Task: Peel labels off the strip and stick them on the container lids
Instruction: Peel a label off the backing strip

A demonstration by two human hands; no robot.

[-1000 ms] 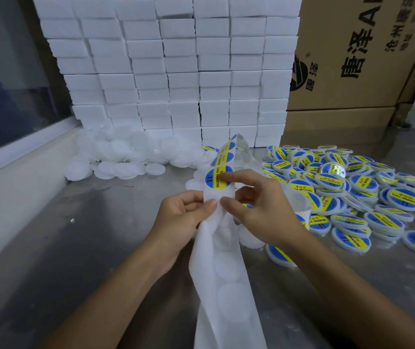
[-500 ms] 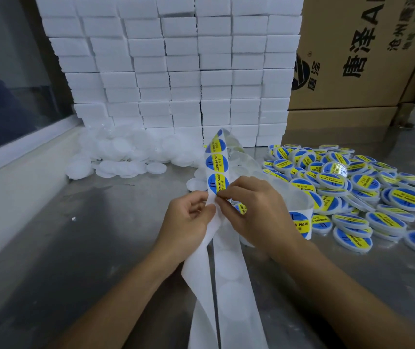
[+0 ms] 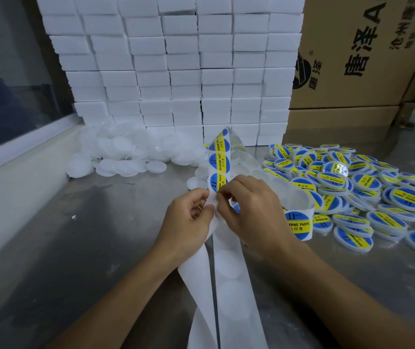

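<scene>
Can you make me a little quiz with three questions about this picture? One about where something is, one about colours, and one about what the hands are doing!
1. Where is the pile of labelled lids?
A. To the right of the hands
B. Under the window on the left
C. On top of the white blocks

2. What colours are the labels on the strip?
A. Red and green
B. Blue and yellow
C. Black and pink

3. What is the right hand doing?
A. Lying flat on the table
B. Holding a cardboard box
C. Pinching the edge of a label

Answers:
1. A, the labelled lids lie on the table at the right, while the plain lids are at the left.
2. B, each round label is blue with a yellow band.
3. C, its fingertips pinch the lowest label while the left hand holds the strip.
</scene>
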